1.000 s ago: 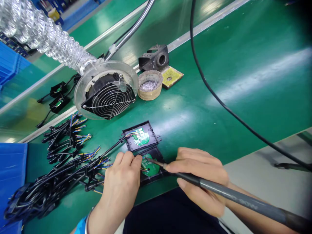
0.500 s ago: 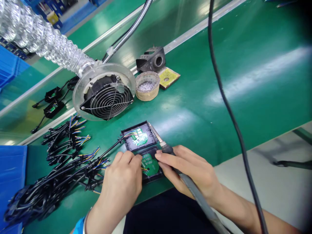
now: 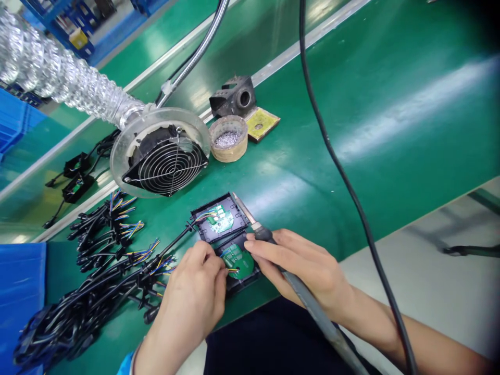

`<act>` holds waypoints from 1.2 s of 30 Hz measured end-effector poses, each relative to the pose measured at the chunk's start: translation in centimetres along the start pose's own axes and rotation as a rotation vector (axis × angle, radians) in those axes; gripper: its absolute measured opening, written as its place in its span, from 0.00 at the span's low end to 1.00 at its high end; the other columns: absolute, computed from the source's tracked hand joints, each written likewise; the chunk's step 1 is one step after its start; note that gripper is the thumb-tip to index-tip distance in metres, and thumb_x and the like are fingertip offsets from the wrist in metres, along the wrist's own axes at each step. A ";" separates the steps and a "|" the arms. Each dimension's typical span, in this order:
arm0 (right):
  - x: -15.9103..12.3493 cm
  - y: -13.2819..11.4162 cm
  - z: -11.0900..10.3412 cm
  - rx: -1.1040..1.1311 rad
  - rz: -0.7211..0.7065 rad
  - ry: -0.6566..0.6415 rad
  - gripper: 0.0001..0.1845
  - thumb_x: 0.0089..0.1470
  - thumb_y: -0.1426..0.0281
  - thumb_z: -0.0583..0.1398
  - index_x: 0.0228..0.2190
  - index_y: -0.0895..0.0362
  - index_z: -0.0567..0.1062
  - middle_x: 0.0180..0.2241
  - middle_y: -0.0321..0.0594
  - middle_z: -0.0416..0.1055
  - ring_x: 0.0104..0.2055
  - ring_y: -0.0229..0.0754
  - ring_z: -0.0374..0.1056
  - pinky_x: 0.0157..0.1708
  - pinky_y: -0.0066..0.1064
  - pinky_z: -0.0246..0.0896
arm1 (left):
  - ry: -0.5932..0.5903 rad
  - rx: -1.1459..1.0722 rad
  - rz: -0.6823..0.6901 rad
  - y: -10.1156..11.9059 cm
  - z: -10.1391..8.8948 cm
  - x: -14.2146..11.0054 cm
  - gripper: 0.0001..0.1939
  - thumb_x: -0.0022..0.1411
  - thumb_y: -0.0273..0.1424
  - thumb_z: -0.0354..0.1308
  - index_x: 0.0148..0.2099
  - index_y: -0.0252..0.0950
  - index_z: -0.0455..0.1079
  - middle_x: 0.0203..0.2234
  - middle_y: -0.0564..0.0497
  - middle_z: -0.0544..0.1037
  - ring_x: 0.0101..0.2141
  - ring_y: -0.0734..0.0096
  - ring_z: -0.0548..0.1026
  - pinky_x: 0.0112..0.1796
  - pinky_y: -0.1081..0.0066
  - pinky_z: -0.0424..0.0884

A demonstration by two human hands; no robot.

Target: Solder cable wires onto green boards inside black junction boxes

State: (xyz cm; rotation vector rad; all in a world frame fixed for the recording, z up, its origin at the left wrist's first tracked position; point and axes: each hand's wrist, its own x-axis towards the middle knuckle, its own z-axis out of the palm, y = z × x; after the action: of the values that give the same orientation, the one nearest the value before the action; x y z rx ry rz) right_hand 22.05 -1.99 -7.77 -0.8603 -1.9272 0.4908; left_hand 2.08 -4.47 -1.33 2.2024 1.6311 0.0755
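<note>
My right hand [image 3: 300, 265] is closed round the grey handle of a soldering iron [image 3: 261, 231]. Its metal tip points up and left, beside the right edge of the upper black case [image 3: 209, 235], which holds a green circuit board [image 3: 222, 219] with a wired cable. Just below lies a second black case [image 3: 244, 284] with another green circuit board [image 3: 242, 264]. My left hand [image 3: 197, 286] is closed at the left side of this lower board, and coloured wires show by its fingertips. The cable they belong to is mostly hidden under that hand.
A bundle of black cables [image 3: 74, 323] with bared coloured wires lies left, near a blue bin [image 3: 23, 291]. A fume extractor fan [image 3: 167, 161] hangs above the bench. Behind stand a solder-scrap bowl [image 3: 234, 151], a yellow sponge tray [image 3: 262, 124] and an iron holder [image 3: 236, 99]. A black cord [image 3: 344, 177] crosses the right side.
The view has shifted slightly. My left hand has turned a little and drawn back from the lower board, showing more of it and its wires. The soldering iron stays in my right hand.
</note>
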 end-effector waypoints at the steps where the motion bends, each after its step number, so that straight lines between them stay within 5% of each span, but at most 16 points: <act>1: 0.0 0.0 0.0 -0.001 -0.007 0.009 0.22 0.55 0.85 0.57 0.50 0.57 0.71 0.33 0.41 0.74 0.33 0.37 0.68 0.34 0.31 0.69 | 0.010 -0.027 -0.004 0.0 0.0 0.0 0.08 0.66 0.27 0.49 0.36 0.37 0.69 0.35 0.49 0.69 0.35 0.67 0.71 0.36 0.67 0.69; 6: 0.1 0.1 0.1 0.007 -0.028 0.034 0.20 0.54 0.85 0.58 0.47 0.61 0.73 0.32 0.43 0.74 0.32 0.38 0.67 0.33 0.31 0.69 | 0.048 -0.078 -0.039 0.0 0.0 0.3 0.08 0.67 0.27 0.49 0.37 0.39 0.68 0.33 0.52 0.71 0.34 0.68 0.71 0.35 0.68 0.68; 15: -0.6 0.6 0.5 0.069 -0.022 0.023 0.25 0.55 0.85 0.58 0.53 0.59 0.70 0.37 0.43 0.75 0.36 0.39 0.69 0.36 0.32 0.70 | 0.089 0.302 0.129 0.2 0.0 0.8 0.09 0.65 0.24 0.52 0.42 0.39 0.73 0.30 0.52 0.74 0.31 0.65 0.71 0.26 0.68 0.66; 20: -0.1 0.2 -0.7 0.107 -0.007 0.094 0.27 0.55 0.83 0.58 0.56 0.57 0.68 0.32 0.39 0.73 0.30 0.37 0.67 0.31 0.31 0.68 | 0.116 0.323 0.136 0.4 -0.1 0.8 0.10 0.64 0.24 0.54 0.44 0.39 0.73 0.31 0.52 0.74 0.32 0.64 0.71 0.26 0.67 0.67; 26: 0.0 -0.5 -2.8 0.336 0.084 0.038 0.19 0.51 0.78 0.56 0.45 0.59 0.76 0.24 0.37 0.67 0.23 0.37 0.61 0.22 0.31 0.59 | 0.125 0.311 0.114 0.4 0.1 0.5 0.10 0.65 0.24 0.52 0.42 0.39 0.74 0.29 0.52 0.74 0.31 0.64 0.71 0.25 0.66 0.66; 36: 0.3 -0.2 -1.9 0.363 0.055 0.009 0.16 0.48 0.79 0.55 0.39 0.60 0.76 0.22 0.37 0.67 0.22 0.36 0.60 0.21 0.29 0.57 | 0.112 0.273 0.105 0.4 -0.1 0.9 0.10 0.65 0.24 0.52 0.41 0.40 0.74 0.29 0.52 0.74 0.31 0.64 0.70 0.27 0.66 0.65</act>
State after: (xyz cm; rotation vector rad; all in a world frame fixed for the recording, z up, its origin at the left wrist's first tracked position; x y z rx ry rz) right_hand 23.54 -1.97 -6.56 -0.6772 -1.7362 0.8378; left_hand 2.67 -3.70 -1.32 2.5302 1.6685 0.0050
